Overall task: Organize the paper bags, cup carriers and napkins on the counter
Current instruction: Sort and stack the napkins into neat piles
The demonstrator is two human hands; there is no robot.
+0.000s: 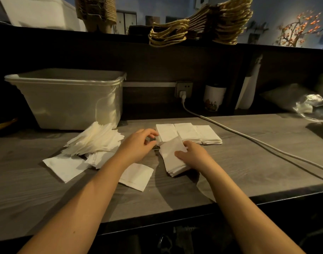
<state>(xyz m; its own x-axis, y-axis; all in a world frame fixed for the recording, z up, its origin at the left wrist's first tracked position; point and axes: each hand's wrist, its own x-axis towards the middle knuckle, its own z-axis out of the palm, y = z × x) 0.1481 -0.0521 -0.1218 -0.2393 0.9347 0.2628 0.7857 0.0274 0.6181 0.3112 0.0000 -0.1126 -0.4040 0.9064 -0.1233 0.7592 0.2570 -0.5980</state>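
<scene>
**Dim wood desk (258,173): napkins half sorted**

Right hand (191,154) grips a small napkin stack (172,162), which lies skewed just in front of the neat row (189,133). Left hand (138,143) is curled at the row's near-left corner; grip or mere touch, cannot tell. Loose pile (93,142) waits to the left. Best approach: square the edges, turn the stack parallel, butt it against the row.
</scene>
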